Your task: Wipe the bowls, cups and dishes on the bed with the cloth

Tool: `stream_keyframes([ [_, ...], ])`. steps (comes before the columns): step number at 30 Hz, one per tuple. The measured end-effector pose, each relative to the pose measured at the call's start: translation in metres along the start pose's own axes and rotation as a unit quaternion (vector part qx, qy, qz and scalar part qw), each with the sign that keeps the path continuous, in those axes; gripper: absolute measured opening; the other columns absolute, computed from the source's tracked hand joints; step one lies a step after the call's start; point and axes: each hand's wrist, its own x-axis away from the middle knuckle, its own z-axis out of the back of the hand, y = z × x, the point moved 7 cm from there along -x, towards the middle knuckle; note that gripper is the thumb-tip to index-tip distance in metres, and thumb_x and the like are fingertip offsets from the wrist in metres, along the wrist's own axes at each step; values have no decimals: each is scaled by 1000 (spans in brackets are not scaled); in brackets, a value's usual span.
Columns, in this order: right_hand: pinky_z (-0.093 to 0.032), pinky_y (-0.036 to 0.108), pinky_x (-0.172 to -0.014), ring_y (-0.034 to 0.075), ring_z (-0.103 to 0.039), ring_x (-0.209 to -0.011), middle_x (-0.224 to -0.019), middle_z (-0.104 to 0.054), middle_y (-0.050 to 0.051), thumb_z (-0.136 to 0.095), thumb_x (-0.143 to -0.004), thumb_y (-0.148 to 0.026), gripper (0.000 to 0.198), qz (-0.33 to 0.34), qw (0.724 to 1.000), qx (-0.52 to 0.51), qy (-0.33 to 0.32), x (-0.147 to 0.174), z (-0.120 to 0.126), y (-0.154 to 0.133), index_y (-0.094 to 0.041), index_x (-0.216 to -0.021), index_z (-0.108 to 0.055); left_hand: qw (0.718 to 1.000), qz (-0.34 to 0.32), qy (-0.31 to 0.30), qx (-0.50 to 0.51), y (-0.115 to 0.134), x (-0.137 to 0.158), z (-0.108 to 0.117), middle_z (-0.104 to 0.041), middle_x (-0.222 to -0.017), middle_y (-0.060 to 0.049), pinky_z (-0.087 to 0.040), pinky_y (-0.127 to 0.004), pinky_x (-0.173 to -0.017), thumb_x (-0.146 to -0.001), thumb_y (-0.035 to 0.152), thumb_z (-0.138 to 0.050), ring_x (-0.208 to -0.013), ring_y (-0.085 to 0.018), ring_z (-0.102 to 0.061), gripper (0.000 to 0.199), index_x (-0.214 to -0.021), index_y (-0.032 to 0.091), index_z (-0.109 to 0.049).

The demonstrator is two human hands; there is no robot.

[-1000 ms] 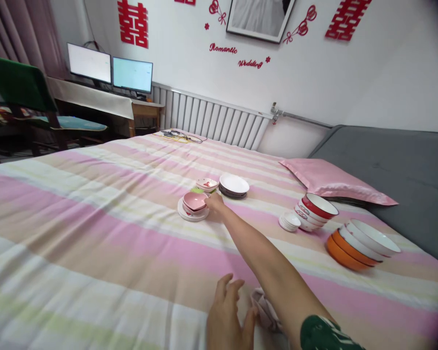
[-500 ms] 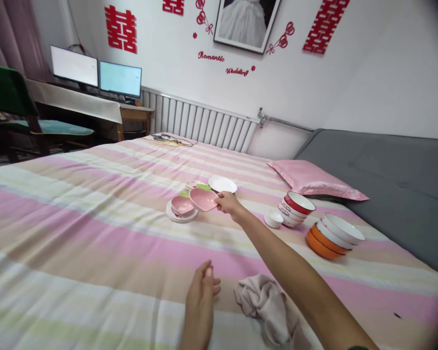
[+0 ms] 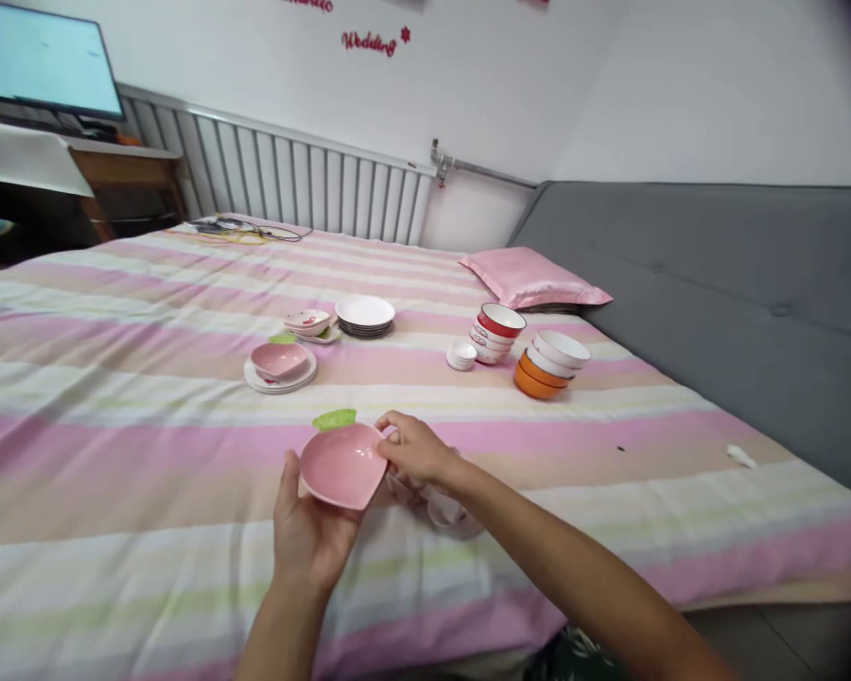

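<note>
A pink strawberry-shaped bowl [image 3: 341, 463] with a green leaf tab is held above the bed in both hands. My left hand [image 3: 316, 534] supports it from below and the left, thumb at the rim. My right hand [image 3: 415, 446] pinches its right rim. Behind my right wrist, a crumpled greyish-pink cloth [image 3: 454, 515] lies partly hidden on the sheet. Farther off, a second pink bowl [image 3: 279, 359] sits on a small stack of white plates [image 3: 304, 378]. Close behind it are patterned small dishes [image 3: 308, 322].
A stack of plates [image 3: 365, 312] stands beyond the dishes. To the right are small white dishes [image 3: 460, 356], red-and-white bowls [image 3: 500, 326] and white-and-orange bowls [image 3: 549, 364]. A pink pillow [image 3: 531, 276] rests by the grey headboard [image 3: 716, 274]. Cables [image 3: 248, 230] lie at the far edge.
My right hand has brought the pink bowl from beside the plates back toward me. My left hand has come up and taken hold of it too. The view has tilted down and turned right.
</note>
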Motion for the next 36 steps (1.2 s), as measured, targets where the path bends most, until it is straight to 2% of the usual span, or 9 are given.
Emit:
stream_keyframes([
  [5, -46, 24, -55, 12, -59, -57, -76, -64, 0, -54, -82, -34, 38, 58, 997, 6, 58, 46, 35, 0, -23, -117, -47, 998, -39, 50, -3, 2, -2, 10, -69, -104, -11, -52, -49, -82, -77, 38, -59, -101, -30, -62, 34, -104, 18, -62],
  [9, -46, 28, -72, 16, -59, -78, -85, -63, 2, -61, -76, -32, 19, 62, 970, 126, 200, 107, 86, 15, -19, -90, -57, 997, -38, 63, -2, -1, -2, 8, -68, -106, -9, -53, -45, -82, -74, 37, -61, -108, -30, -58, 29, -97, 20, -64],
  [13, -43, 35, -83, 21, -55, -94, -99, -61, 4, -73, -63, -23, 33, 94, 952, 234, 176, 138, 81, 49, -21, -93, -59, 997, -39, 59, -22, -4, -1, 3, -67, -106, -10, -52, -44, -84, -74, 37, -60, -109, -30, -57, 29, -96, 18, -64],
  [16, -39, 39, -91, 25, -48, -107, -113, -57, 9, -76, -61, -26, 48, 143, 942, 254, 164, 136, 64, 67, -20, -106, -58, 997, -41, 60, -34, -5, 1, 1, -67, -105, -10, -51, -43, -85, -75, 36, -60, -109, -29, -57, 30, -98, 17, -64],
  [20, -39, 36, -83, 22, -52, -92, -92, -62, 7, -65, -70, -19, 9, 165, 938, 258, 164, 112, 60, 60, -19, -79, -62, 997, -39, 69, -27, -5, 1, 1, -68, -103, -10, -51, -42, -86, -73, 36, -61, -107, -29, -58, 31, -98, 16, -63],
  [24, -36, 25, -59, 13, -45, -58, -57, -48, -3, -55, -79, -27, 23, 169, 943, 215, 188, 79, 95, 13, -19, -58, -48, 996, -47, 60, -37, -2, 1, -1, -67, -105, -9, -51, -40, -84, -73, 35, -61, -104, -27, -59, 31, -98, 17, -64],
  [28, -32, 22, -53, 10, -38, -55, -59, -40, -4, -36, -89, -44, 35, 198, 927, 128, 291, 69, 142, -55, -20, -65, -43, 995, -59, 71, -36, 2, 4, 0, -69, -100, -6, -51, -40, -85, -74, 35, -60, -102, -25, -60, 27, -94, 19, -65],
  [31, -30, 21, -50, 8, -33, -50, -55, -33, -6, -50, -83, -45, 33, 262, 896, -53, 354, 85, 156, -83, -20, -63, -43, 995, -58, 78, -33, 3, 5, 0, -70, -94, -6, -51, -41, -85, -75, 34, -60, -96, -24, -63, 25, -93, 19, -65],
  [36, -39, 22, -55, 12, -47, -59, -66, -52, -1, -59, -77, -39, 21, 230, 910, -137, 317, 88, 116, -42, -18, -76, -56, 994, -53, 91, -27, -2, 7, 2, -71, -89, -3, -53, -36, -81, -76, 32, -60, -86, -20, -65, 22, -93, 19, -66],
])
